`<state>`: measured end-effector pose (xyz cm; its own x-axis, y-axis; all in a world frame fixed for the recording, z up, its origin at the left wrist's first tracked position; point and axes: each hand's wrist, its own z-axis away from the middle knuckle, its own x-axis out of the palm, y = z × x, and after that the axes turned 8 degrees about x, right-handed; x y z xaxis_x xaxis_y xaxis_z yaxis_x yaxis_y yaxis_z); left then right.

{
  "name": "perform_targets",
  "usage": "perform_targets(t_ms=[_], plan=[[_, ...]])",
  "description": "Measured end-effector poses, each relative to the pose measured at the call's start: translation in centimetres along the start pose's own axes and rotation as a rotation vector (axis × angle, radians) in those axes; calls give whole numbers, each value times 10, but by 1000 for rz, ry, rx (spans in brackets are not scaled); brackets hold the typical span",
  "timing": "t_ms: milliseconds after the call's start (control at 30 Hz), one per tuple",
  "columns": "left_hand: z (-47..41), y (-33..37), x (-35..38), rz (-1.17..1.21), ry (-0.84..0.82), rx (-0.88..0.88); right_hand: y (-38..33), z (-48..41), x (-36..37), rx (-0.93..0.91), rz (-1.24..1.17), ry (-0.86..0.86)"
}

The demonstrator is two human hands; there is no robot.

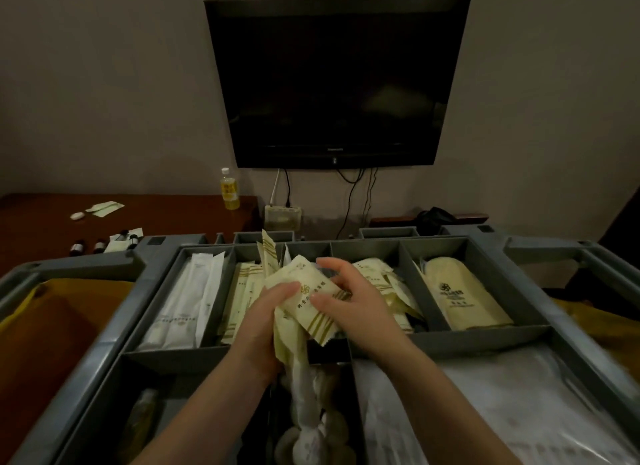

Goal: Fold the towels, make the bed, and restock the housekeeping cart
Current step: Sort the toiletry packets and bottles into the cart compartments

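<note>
The grey housekeeping cart tray [485, 340] fills the lower view, split into compartments. Above its middle compartments both hands hold a stack of cream amenity packets [308, 302] with gold stripes. My left hand [266, 322] grips the stack from the left, thumb on top. My right hand [349, 291] curls its fingers over the packets' right side and top edge. More cream packets [242, 291] lie in the compartment below the stack. White sachets [187, 302] fill the left compartment, and cream slippers [464, 291] the right one.
A dark TV [336, 83] hangs on the wall ahead. A wooden desk [156, 222] at left carries a yellow bottle [229, 189], small dark bottles [100, 245] and packets. The front compartments hold rolled white bundles [311, 423] and clear plastic bags [502, 412]. Yellow-brown cloth bags [69, 312] hang at both sides.
</note>
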<state>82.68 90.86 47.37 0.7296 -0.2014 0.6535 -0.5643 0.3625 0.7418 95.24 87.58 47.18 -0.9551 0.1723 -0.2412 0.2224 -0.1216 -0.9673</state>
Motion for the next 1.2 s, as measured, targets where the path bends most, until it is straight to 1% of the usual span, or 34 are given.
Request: perform_targets(t_ms=[167,300,467,533,633,700,733,767,833,867,900,933,1000,1033,1133,1200], plan=[[14,-3,-1,-21,-48,-46,8,14,10,55,-246,59],[22,-8,-2,-14,-92,-25,13,17,17,80,-312,136],[19,-12,-3,26,-43,-48,15,18,13,71,-392,129],[15,-14,-3,45,-22,-50,18,15,7,73,-426,167],[11,-16,-4,96,62,-86,23,10,-4,79,-470,225],[9,-18,-5,119,76,-94,30,-2,-20,87,-379,317],[8,-18,-6,123,65,-91,36,-12,-31,102,-251,374],[7,-19,-8,123,54,-85,42,-22,-42,146,-80,406],[8,-19,-10,102,63,-74,51,-37,-59,328,303,371],[7,-19,-12,90,73,-67,55,-39,-63,397,437,358],[7,-18,-13,80,81,-62,58,-38,-65,408,513,372],[6,-18,-14,70,95,-57,58,-35,-64,360,527,406],[4,-20,-15,31,123,-58,52,-24,-55,225,433,440],[4,-21,-16,-6,139,-54,46,-16,-47,183,349,411],[8,-24,-14,-123,137,-22,27,11,-14,130,94,175],[14,-25,-12,-167,116,-3,19,26,7,85,45,24]])
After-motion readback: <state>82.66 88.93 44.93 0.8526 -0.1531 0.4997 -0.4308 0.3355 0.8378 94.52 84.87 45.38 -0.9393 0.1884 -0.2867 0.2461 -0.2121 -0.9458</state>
